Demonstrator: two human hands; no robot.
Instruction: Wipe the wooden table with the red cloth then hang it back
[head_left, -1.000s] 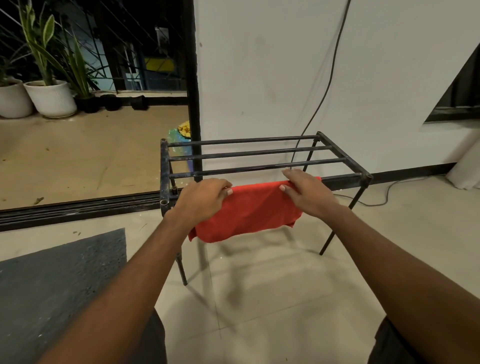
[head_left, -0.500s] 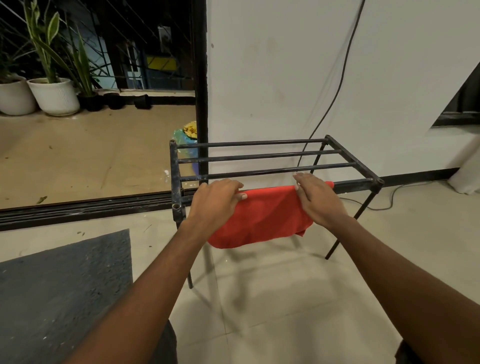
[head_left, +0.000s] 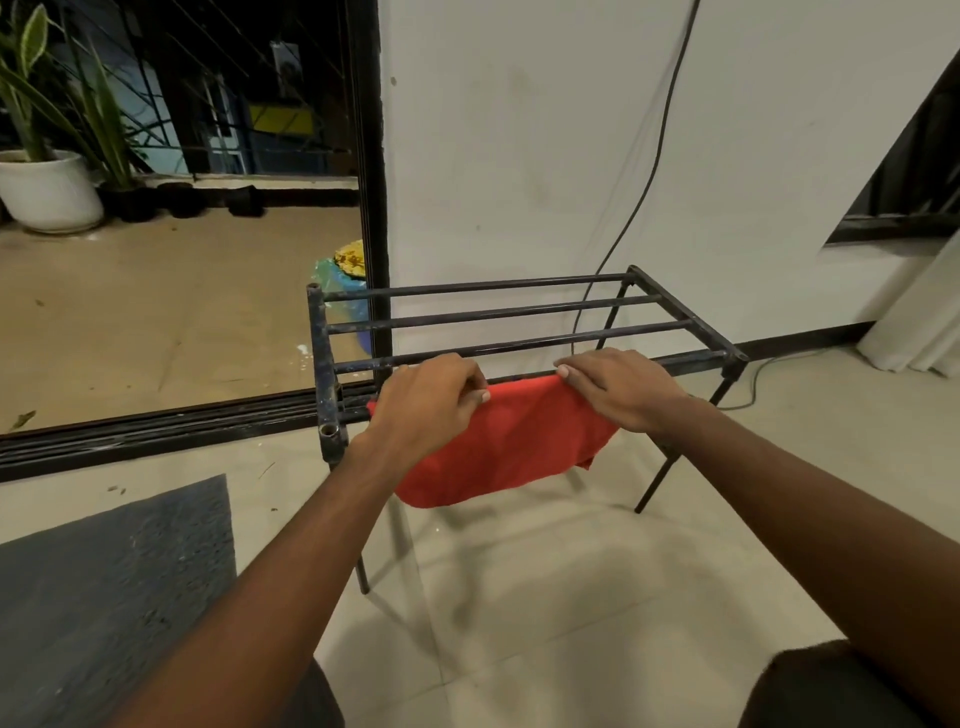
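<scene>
**Red cloth draped over the near bar of the rack, held by both hands**

The red cloth is hung over the nearest bar of a black metal rack, which is stood on the tiled floor against a white wall. Most of the fabric is seen hanging down on the near side of the bar, sagging lower toward the left and gathered into a small crumpled corner at the right.

The left hand is placed on the left end of the cloth. Its fingers are curled over the top fold, and the fabric is pinched between them and the thumb. The right hand is laid on the right end of the cloth, at the bar. Its fingers are stretched almost flat along the top edge and pressed onto the fabric; the thumb is hidden beneath the hand, so it cannot be told whether the cloth is gripped there or only pressed. The middle of the cloth is left uncovered between the two hands.

A dark cable is run down the wall behind the rack. A grey mat is spread on the floor at the near left, and a white plant pot is set at the far left, beyond a black door frame.
</scene>
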